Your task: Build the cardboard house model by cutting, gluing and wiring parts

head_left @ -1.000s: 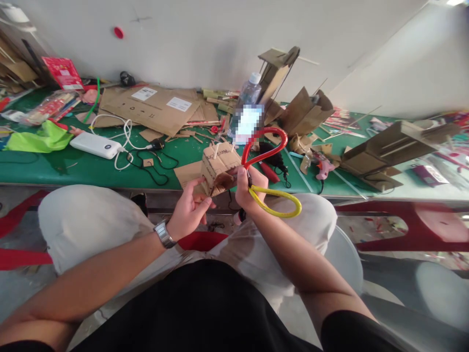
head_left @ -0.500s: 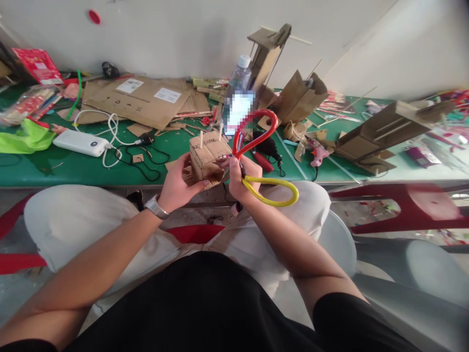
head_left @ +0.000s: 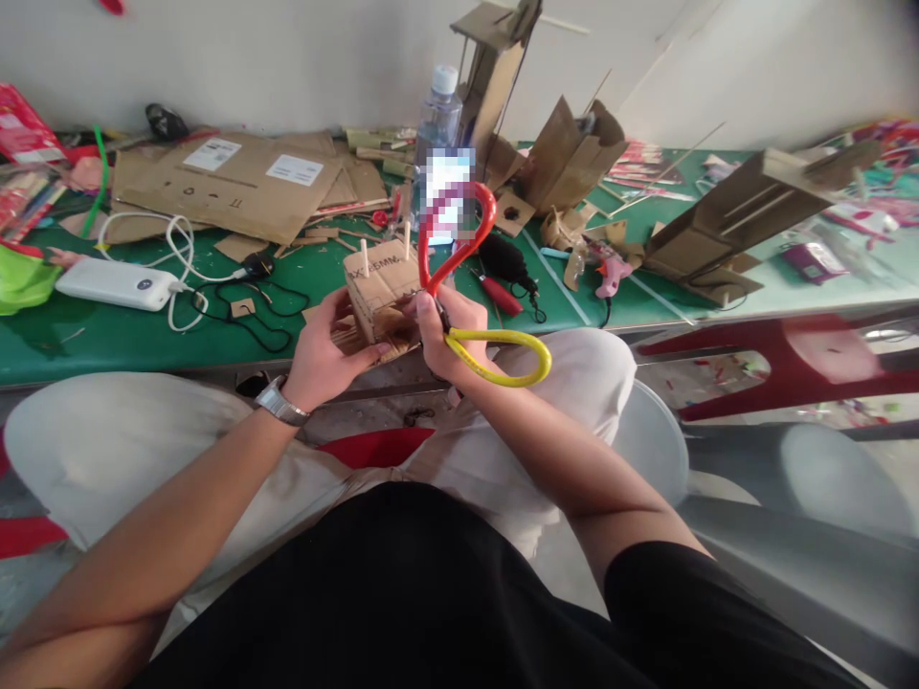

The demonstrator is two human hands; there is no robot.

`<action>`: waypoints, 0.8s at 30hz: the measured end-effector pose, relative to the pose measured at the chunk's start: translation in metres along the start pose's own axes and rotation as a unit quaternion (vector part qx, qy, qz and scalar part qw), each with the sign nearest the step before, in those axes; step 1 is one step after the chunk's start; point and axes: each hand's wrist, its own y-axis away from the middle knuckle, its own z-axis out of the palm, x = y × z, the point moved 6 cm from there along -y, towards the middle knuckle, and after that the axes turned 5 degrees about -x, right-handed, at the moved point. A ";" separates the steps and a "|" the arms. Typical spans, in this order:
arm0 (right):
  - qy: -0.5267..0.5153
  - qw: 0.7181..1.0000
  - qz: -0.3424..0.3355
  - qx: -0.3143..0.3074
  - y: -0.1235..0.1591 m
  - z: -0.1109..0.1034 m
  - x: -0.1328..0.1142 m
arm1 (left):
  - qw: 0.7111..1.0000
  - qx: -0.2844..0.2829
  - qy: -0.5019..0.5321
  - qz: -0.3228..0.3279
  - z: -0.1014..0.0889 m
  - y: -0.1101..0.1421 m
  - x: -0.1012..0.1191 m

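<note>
My left hand cups a small cardboard box from below and the side; two wooden sticks stand up out of the box's top. Pressed against the box's right side, my right hand is closed round scissors with one red loop handle and one yellow loop handle. The blades are hidden between hand and box. Both hands hover above my knees, just in front of the green table.
On the table lie a white power bank with cables, flat cardboard sheets, a water bottle, a pink glue gun, red pliers and cardboard models. A red plastic stool stands at right.
Both hands with the box and scissors have drifted left and slightly up in view as the camera shifted. My left hand has closed more firmly on the box.
</note>
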 end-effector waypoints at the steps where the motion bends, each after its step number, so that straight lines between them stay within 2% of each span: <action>1: 0.000 1.000 -0.002 0.001 0.000 0.000 0.000 | 1.000 0.000 0.001 -0.001 0.000 0.000 0.000; 6: 0.008 1.000 -0.002 0.009 0.001 0.002 0.000 | 1.000 0.001 -0.003 0.002 0.000 0.000 0.000; 11: 0.018 1.000 0.014 -0.005 0.003 0.004 0.001 | 1.000 -0.002 0.002 0.001 -0.001 0.000 -0.001; 24: 0.035 0.999 0.004 -0.019 0.000 0.002 -0.005 | 1.000 0.003 -0.007 0.002 -0.001 0.000 -0.002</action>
